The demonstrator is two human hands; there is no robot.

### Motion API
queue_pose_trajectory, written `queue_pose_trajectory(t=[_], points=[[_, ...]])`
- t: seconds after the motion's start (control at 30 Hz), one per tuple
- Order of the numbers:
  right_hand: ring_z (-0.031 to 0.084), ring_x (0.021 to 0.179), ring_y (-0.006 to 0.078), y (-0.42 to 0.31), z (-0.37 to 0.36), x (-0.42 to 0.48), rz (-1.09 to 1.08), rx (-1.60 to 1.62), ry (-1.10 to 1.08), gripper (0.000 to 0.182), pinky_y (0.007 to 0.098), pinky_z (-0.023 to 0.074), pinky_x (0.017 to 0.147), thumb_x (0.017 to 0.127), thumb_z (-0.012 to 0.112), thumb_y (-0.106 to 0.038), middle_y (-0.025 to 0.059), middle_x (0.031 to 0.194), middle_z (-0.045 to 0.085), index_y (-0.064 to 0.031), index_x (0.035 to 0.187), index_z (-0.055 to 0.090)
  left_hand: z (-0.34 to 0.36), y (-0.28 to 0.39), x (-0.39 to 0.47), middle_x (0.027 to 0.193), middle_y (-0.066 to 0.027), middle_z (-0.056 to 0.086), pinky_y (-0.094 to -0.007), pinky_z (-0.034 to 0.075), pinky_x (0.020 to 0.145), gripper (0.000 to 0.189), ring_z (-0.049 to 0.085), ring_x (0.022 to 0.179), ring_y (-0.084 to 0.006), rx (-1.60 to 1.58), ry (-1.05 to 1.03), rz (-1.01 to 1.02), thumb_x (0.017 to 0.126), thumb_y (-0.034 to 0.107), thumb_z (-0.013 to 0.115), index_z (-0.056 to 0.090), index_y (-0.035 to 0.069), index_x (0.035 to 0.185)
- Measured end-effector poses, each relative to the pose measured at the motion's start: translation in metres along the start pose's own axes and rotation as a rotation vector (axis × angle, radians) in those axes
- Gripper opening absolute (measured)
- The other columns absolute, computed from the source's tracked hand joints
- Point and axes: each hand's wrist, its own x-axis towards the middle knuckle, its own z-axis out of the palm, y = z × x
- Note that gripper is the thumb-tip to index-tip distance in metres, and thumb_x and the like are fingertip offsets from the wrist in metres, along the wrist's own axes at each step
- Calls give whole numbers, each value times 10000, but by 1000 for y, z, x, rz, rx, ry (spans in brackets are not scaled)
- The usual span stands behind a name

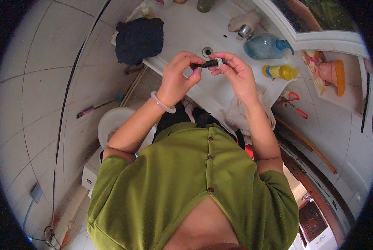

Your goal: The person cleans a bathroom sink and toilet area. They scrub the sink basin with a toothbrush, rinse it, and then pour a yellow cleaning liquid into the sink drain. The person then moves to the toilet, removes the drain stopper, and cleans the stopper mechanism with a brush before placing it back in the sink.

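My left hand [181, 73], with a pale bangle [163, 102] at its wrist, pinches the dark end of a small black object [209, 64]. The fingers of my right hand [235, 73] close on the other end of that object, by a whitish ring [219, 63]. What the object is, I cannot tell. Both hands are raised over the front part of a white washbasin [186, 34], just below its drain hole [207, 52]. A dark folded cloth [139, 40] lies on the basin's left edge, apart from my left hand.
Right of the basin stand a blue pump bottle [263, 47] and a yellow bottle [279, 72]; a metal faucet [244, 31] is behind. Red-handled scissors [294, 103] hang at the right wall. A toilet [103, 123] stands at lower left, and a mirror cabinet [324, 39] juts in at upper right.
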Motion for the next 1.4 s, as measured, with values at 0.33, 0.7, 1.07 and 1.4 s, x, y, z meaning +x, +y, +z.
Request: queue_pose_trajectory(t=[0.33,0.7,1.07,1.4], points=[[620,845,104,1,2,-2,-98,-355,78,249,241,480,766,863,590,-43,35,992,657,-32,1111,590,0,-23,1,888,-50,614,-260,505,732,183,617,783,-133,-647,-201,-522,813,-17,606,583,-22,994],[612,966,204,8,3,2,-104,-10,39,273,327,507,862,939,473,-66,130,1170,546,7,1202,453,20,-23,-1,971,-39,578,-258,496,785,274,588,861,-121,-507,23,-271,815,-40,609,555,-6,1081],[614,971,215,11,4,3,-76,53,45,290,330,513,849,954,441,-77,154,1165,536,21,1227,438,16,-17,2,1023,-54,595,-262,490,829,327,587,885,-121,-702,65,-374,802,-26,645,552,8,1114],[621,933,199,16,3,1,-14,107,34,280,301,516,784,956,440,-91,122,1160,550,11,1214,478,13,-17,2,989,-31,631,-217,464,752,279,573,836,-86,-749,48,-454,790,-10,667,598,28,1057]])
